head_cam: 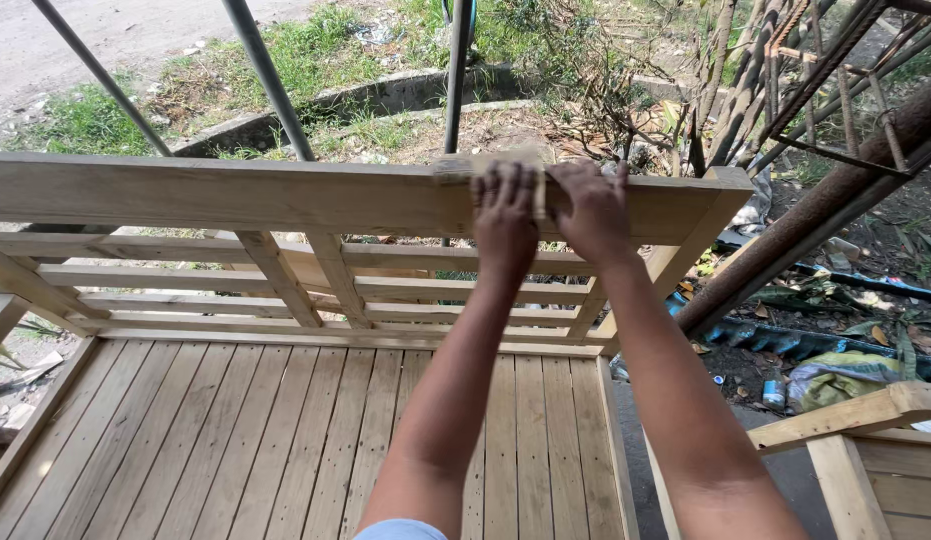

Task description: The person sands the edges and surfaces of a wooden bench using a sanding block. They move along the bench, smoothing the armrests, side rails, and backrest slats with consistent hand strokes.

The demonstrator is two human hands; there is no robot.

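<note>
The work stood outdoors, with grass (85,120), a concrete drain edge (385,95) and dry brush along the top of the frame, and rusty rebar (835,90) leaning in at the upper right. Grey metal poles (270,80) crossed the upper left. Filling the lower half was an unfinished wooden bench frame, its slatted seat (285,440) of pale planks running toward the viewer and its slatted back (285,280) rising behind.

Both hands lay on the top rail (215,195), right of centre. The left hand (505,215) and the right hand (590,210) sat side by side, almost touching, fingers curled forward and pressed flat over a small sanding block (485,165), which showed as a blurred tan strip just above the knuckles on the rail's upper edge. Whether it was paper wrapped on a block or a folded sheet could not be told.

Sanding here would likely go best with even pressure from both palms, strokes following the grain along the rail, and care near the mitred corner (720,190) at the right so the edge was not rounded off.

Litter and dark plastic sheeting (805,340) lay on the ground at the right, and part of another wooden frame (865,420) showed at the lower right.
</note>
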